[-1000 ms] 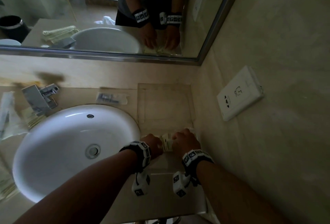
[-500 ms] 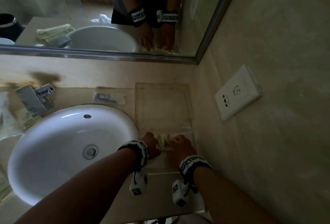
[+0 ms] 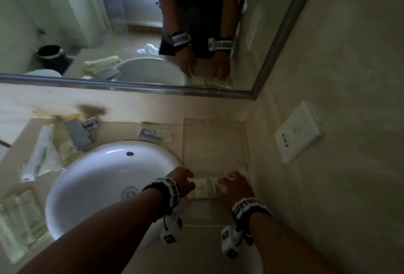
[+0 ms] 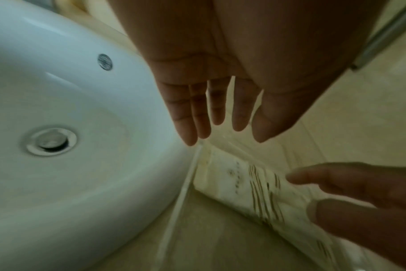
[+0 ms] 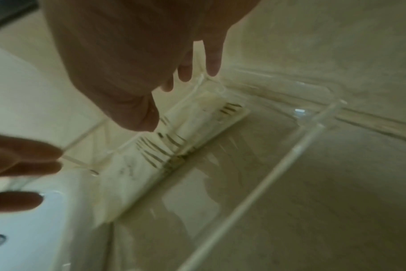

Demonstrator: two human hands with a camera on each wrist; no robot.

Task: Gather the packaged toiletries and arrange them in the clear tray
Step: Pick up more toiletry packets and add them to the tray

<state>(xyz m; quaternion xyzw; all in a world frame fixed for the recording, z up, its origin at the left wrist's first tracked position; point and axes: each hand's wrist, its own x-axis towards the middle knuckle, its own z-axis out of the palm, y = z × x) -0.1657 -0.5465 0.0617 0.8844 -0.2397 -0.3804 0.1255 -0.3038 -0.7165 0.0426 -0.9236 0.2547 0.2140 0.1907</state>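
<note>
Meanwhile, the packet lay flat inside the clear tray, lower than a second before. The left hand and right hand flanked it, fingers straight and spread — the right hand touched its end; the left hand's contact I could not tell. The tray sat on the beige tabletop between the white sink and the wall. More packets lay beside the faucet, under the mirror.

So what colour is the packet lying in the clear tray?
The packet is pale cream with dark striped lines across it, clearest in the left wrist view.
</note>
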